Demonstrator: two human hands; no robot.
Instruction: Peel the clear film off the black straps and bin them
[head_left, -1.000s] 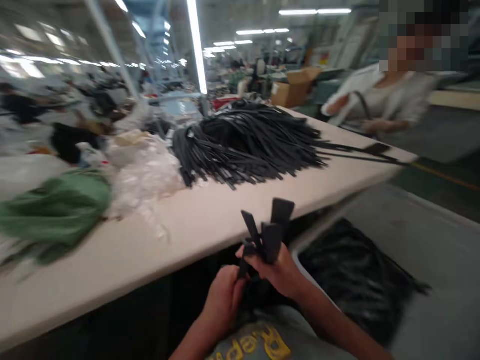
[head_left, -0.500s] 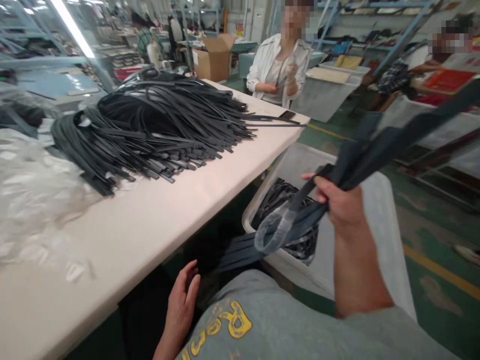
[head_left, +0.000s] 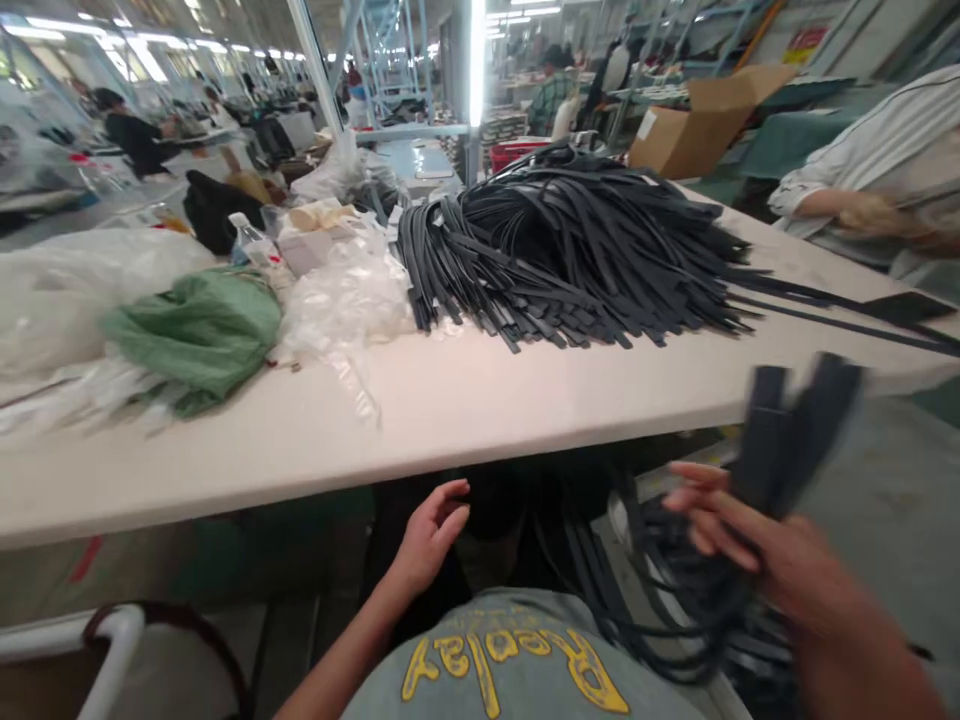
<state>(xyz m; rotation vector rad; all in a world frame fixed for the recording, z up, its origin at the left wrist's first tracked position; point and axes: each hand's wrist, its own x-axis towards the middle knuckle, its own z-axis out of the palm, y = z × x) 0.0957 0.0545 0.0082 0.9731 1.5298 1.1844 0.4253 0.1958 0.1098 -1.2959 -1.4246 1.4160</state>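
Note:
My right hand [head_left: 757, 540] is at the right, over the bin beside the table. Its fingers are stretched and apart, somewhat blurred, against a bundle of flat black straps [head_left: 780, 440]. The strap ends stick up beyond the hand, while the lower lengths droop in loops beside my shirt. My left hand [head_left: 433, 535] hovers empty in front of the table edge, thumb and fingers slightly bent and apart. On the table [head_left: 480, 400] lies a large heap of similar black straps [head_left: 570, 250], out of reach of both hands.
Clear plastic bags [head_left: 345, 290] and a green bag [head_left: 202, 330] cover the table's left side. A cardboard box [head_left: 690, 125] stands behind the heap. At the right, a person in a white jacket [head_left: 885, 160] stands by the table. A white tubular frame [head_left: 112, 640] is low left.
The view has turned left. My right hand has lowered the strap bundle towards the bin, and its fingers have opened from their grip. My left hand stays empty.

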